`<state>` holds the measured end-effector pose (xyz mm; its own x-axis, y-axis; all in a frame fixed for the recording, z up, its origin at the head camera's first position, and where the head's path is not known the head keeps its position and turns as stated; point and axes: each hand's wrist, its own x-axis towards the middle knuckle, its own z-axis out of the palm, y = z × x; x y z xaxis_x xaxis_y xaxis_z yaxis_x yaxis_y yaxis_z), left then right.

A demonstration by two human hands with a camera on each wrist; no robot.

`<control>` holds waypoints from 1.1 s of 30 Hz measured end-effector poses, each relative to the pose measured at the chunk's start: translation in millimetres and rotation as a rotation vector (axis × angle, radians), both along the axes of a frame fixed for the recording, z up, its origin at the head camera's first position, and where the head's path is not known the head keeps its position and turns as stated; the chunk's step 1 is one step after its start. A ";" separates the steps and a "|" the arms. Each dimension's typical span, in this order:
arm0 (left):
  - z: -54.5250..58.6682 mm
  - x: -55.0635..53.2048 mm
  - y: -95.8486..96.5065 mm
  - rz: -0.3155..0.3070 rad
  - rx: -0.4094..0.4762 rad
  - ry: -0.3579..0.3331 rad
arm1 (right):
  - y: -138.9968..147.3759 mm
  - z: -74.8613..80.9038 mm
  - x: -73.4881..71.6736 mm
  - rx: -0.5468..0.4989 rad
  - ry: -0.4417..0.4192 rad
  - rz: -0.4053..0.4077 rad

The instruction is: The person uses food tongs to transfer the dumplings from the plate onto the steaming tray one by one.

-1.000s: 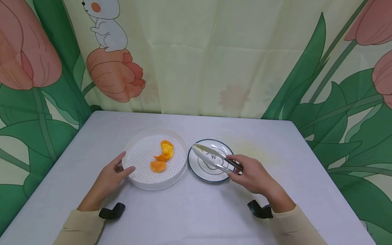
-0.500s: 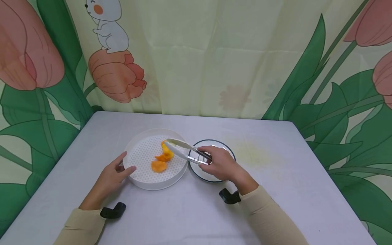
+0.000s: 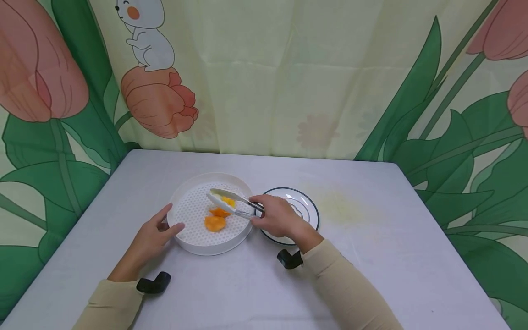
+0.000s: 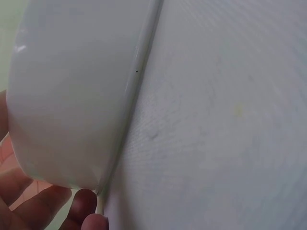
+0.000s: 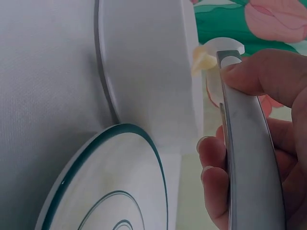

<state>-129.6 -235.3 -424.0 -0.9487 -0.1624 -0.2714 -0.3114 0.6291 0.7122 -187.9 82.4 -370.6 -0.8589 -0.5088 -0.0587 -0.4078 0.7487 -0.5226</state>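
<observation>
My left hand (image 3: 154, 243) holds the left rim of a round white steamer tray (image 3: 206, 248) with a dimpled floor; in the left wrist view its fingers rest along the tray's wall (image 4: 72, 96). The right hand (image 3: 277, 215) grips metal tongs (image 3: 244, 213) with pale tips, thumb (image 5: 261, 72) on one arm. The tips reach over the tray on either side of a yellow curled piece (image 3: 228, 200). Orange curled pieces (image 3: 215, 223) lie just in front of it. A yellowish bit (image 5: 204, 60) shows beside the tong tip in the right wrist view.
A white plate (image 3: 303, 201) with a dark blue-green rim stands right beside the tray, partly under the right hand. A white cloth (image 3: 371, 256) covers the table, with a faint yellowish stain to the plate's right. A flower-printed curtain (image 3: 255, 91) hangs behind.
The right hand has carried the tongs leftward from above the plate to over the tray, and the tips have come down around the yellow piece. The left hand stays at the rim.
</observation>
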 end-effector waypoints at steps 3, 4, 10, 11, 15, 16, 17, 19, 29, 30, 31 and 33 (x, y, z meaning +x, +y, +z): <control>0.2 -0.1 0.3 -0.003 0.001 0.004 | -1.5 -1.7 -0.2 0.000 -0.014 -0.017; 0.1 -0.2 0.4 -0.004 0.001 0.006 | -1.4 -1.8 0.0 -0.005 -0.015 -0.020; -0.9 -0.8 1.0 -0.001 0.003 0.011 | 3.9 -1.8 1.1 -0.082 0.001 -0.029; -1.0 -0.9 1.1 0.002 0.003 0.009 | 5.4 -1.6 1.5 -0.095 0.005 -0.033; -1.2 -0.6 1.5 0.011 0.003 0.005 | 12.8 -0.7 2.9 -0.149 0.033 -0.046; -1.1 -0.5 1.6 0.012 0.003 0.004 | 15.1 -0.4 3.5 -0.160 0.038 -0.050; -1.0 -0.4 1.7 0.013 0.002 0.004 | 17.6 -0.1 3.9 -0.170 0.047 -0.053; -1.0 -0.2 1.7 0.011 0.001 0.005 | 23.4 0.5 5.0 -0.191 0.063 -0.059; -0.1 -0.2 1.9 0.015 0.001 -0.002 | 61.2 -0.4 10.5 -0.236 0.115 -0.103; 0.0 -0.2 1.7 0.015 0.004 -0.005 | 65.4 -1.1 11.5 -0.236 0.104 -0.114; -0.1 -0.4 1.6 0.016 0.006 -0.007 | 69.7 -2.1 12.6 -0.229 0.097 -0.128; -0.4 -0.6 1.4 0.017 0.010 -0.009 | 78.3 -4.4 14.7 -0.212 0.094 -0.158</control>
<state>-130.2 -234.0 -424.4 -0.9433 -0.1757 -0.2816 -0.3284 0.6168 0.7153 -173.2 160.6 -375.0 -0.9253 -0.3602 0.1188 -0.3487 0.6847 -0.6400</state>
